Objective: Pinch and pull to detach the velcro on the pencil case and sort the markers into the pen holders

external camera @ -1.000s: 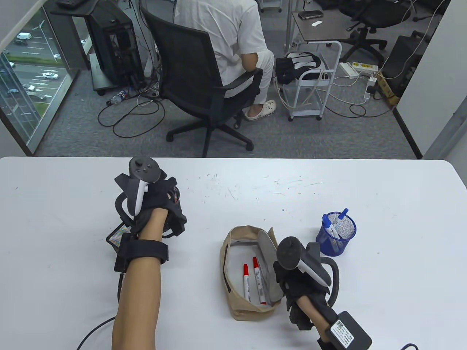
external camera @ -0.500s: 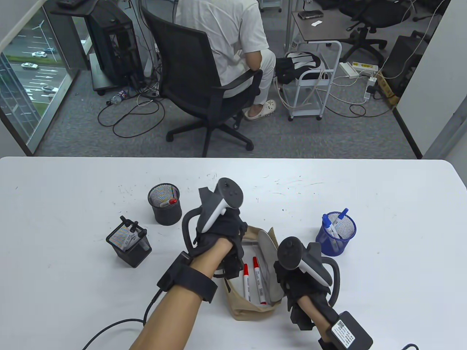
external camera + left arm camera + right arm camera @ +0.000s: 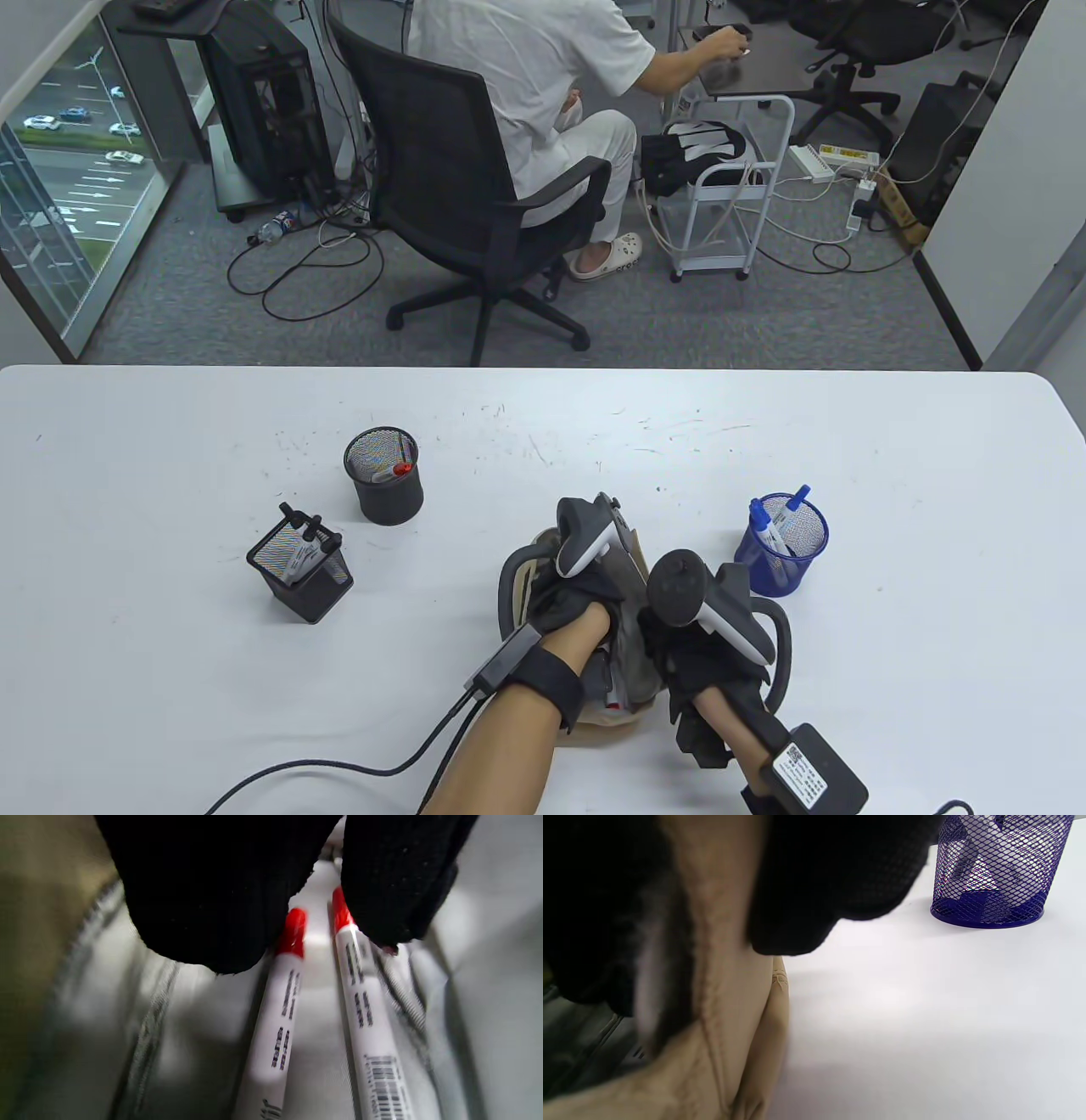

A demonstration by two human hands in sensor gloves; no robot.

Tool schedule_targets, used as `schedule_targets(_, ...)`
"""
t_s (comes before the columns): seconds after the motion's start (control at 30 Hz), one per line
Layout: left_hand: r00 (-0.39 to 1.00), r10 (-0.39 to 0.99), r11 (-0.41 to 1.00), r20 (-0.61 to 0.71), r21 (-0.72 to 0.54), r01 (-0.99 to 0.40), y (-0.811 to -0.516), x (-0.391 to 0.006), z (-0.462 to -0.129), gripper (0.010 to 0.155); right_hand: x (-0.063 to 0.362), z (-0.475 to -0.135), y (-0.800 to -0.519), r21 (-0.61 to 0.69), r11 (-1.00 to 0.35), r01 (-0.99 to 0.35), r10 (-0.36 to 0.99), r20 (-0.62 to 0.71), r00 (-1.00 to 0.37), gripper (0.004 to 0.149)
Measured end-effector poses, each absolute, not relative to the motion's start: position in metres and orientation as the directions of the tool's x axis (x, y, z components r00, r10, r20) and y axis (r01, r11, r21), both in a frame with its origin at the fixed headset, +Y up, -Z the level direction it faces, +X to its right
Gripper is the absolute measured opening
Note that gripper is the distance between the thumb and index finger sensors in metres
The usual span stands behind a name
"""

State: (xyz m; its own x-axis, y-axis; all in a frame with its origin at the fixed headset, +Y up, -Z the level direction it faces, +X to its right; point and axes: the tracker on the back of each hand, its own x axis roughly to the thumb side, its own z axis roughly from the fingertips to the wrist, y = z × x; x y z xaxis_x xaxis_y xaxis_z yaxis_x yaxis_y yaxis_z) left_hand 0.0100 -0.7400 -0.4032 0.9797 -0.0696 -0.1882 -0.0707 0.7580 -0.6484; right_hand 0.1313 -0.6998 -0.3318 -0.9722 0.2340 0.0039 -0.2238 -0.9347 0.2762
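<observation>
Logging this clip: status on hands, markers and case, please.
Left hand inside the pencil case, fingertips over two red markers, no grip visible. Right hand pinching the case's side wall. Nothing in the way.

Seated person (image 3: 543,76) on black office chair (image 3: 458,195); white cart (image 3: 730,204); computer tower (image 3: 263,110); floor cables (image 3: 314,272).
</observation>
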Motion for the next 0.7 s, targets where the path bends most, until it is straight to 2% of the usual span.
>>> schedule_targets(0.07, 0.979, -0.144, 0.794, -0.143, -0.607, 0.028, -0.743, 0.015, -0.405, 0.080, 0.132, -0.332, -0.700, 0.278, -0.933, -0.226, 0.236, 0.002, -0.972, 0.053)
schedule_targets(0.17, 0.985, -0.090, 0.770, -0.149, -0.638, -0.026, -0.746, 0.014, -0.405, 0.080, 0.132, -0.332, -0.699, 0.280, -0.933, -0.228, 0.238, 0.002, -0.971, 0.053)
schedule_targets(0.37, 0.988, -0.060, 0.776, -0.141, -0.629, -0.043, -0.747, 0.011, -0.402, 0.081, 0.132, -0.332, -0.699, 0.279, -0.933, -0.227, 0.237, 0.001, -0.972, 0.053)
schedule_targets(0.47, 0.996, -0.013, 0.794, -0.089, -0.606, -0.044, -0.743, 0.010, -0.399, 0.078, 0.132, -0.332, -0.699, 0.275, -0.935, -0.224, 0.234, 0.003, -0.972, 0.053)
schedule_targets(0.6, 0.977, 0.196, 0.848, -0.082, -0.487, -0.211, -0.693, -0.017, -0.404, 0.071, 0.133, -0.332, -0.699, 0.277, -0.933, -0.229, 0.238, 0.000, -0.971, 0.053)
schedule_targets(0.7, 0.909, 0.398, 0.862, -0.127, -0.289, -0.417, -0.639, -0.064, -0.417, 0.055, 0.132, -0.332, -0.699, 0.274, -0.935, -0.225, 0.234, 0.002, -0.972, 0.053)
